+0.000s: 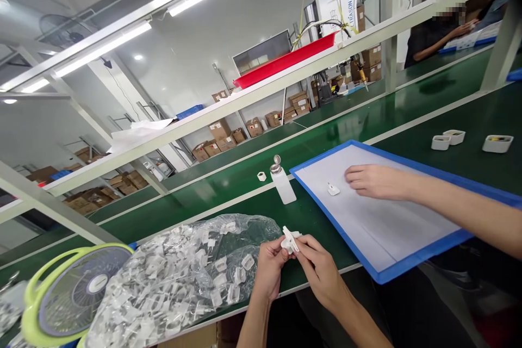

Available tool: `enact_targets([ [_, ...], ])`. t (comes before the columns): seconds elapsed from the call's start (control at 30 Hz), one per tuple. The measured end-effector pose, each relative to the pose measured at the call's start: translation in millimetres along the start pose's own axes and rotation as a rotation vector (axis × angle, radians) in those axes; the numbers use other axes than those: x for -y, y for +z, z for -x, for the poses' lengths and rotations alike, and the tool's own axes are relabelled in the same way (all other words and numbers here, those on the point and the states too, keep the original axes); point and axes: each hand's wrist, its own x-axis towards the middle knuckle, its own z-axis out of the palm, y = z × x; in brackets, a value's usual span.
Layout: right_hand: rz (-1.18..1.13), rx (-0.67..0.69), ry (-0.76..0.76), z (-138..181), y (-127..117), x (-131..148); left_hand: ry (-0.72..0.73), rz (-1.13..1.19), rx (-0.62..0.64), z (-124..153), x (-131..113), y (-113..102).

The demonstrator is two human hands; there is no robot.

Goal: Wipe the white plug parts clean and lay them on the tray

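A small white plastic part (290, 241), which looks like a plug housing, is held in front of me over the bench edge. My left hand (271, 263) pinches it from the left with closed fingers. From the other side my right hand (320, 267) grips it between thumb and fingers. Whether it is one part or two fitted together, I cannot tell. Close by on the left lies a clear plastic bag (248, 224) with many similar white parts (220, 265). A single white plug piece (333, 189) sits on the blue-edged tray (381, 276) to my right.
A co-worker's hand (373, 181) reaches over the tray from the right. A white pump bottle (284, 187) stands behind my hands near a small white cup (261, 176). More white cups (497, 143) are far right. A green-rimmed fan (73, 296) is at the left.
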Motion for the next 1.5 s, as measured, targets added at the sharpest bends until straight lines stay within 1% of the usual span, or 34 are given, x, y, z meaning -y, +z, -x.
enact_targets([
  [0.13,0.022,-0.045,0.038,7.6,4.1,0.7,0.024,0.015,-0.098,-1.3,-0.3,2.2],
  [0.27,0.065,-0.211,0.101,15.5,11.8,-7.6,0.055,-0.020,-0.205,-0.8,0.7,5.9],
  [0.33,0.079,-0.262,0.114,17.2,13.1,-11.7,0.066,-0.038,-0.240,0.4,1.5,7.6],
  [0.37,0.080,-0.252,0.105,17.5,12.8,-12.7,0.067,-0.044,-0.249,1.0,1.7,8.3],
  [0.4,0.076,-0.214,0.086,17.4,11.9,-13.0,0.066,-0.050,-0.253,1.5,1.9,8.8],
  [0.53,0.033,0.046,-0.008,15.7,4.8,-9.0,0.048,-0.053,-0.256,2.5,1.2,9.7],
  [0.57,0.023,0.085,-0.018,15.2,2.8,-7.8,0.044,-0.047,-0.251,2.6,1.0,9.3],
  [0.63,0.006,0.117,-0.021,14.1,-0.6,-6.7,0.039,-0.023,-0.231,2.6,1.1,7.7],
  [0.73,-0.008,0.109,0.000,13.1,-3.1,-7.5,0.030,0.042,-0.195,1.9,3.1,3.4],
  [0.83,-0.011,0.054,0.050,13.3,-1.2,-9.5,0.015,0.118,-0.182,-0.2,5.6,-0.8],
  [0.9,-0.007,-0.019,0.105,13.7,1.9,-11.0,0.005,0.159,-0.192,-2.1,6.4,-2.7],
  [1.03,-0.009,-0.211,0.255,13.0,7.5,-12.8,-0.017,0.192,-0.216,-4.0,5.6,-5.9],
  [1.13,-0.050,-0.279,0.326,9.9,9.7,-11.2,-0.035,0.156,-0.207,-3.9,3.9,-6.1],
  [1.33,-0.161,-0.268,0.391,1.5,19.3,0.3,-0.026,-0.049,-0.200,-2.9,4.8,5.0],
  [1.43,-0.250,-0.219,0.400,0.8,24.6,15.6,-0.005,-0.152,-0.252,-1.1,6.9,7.8],
  [1.5,-0.314,-0.179,0.372,0.9,21.9,29.5,0.010,-0.204,-0.276,-2.8,4.9,10.5],
])
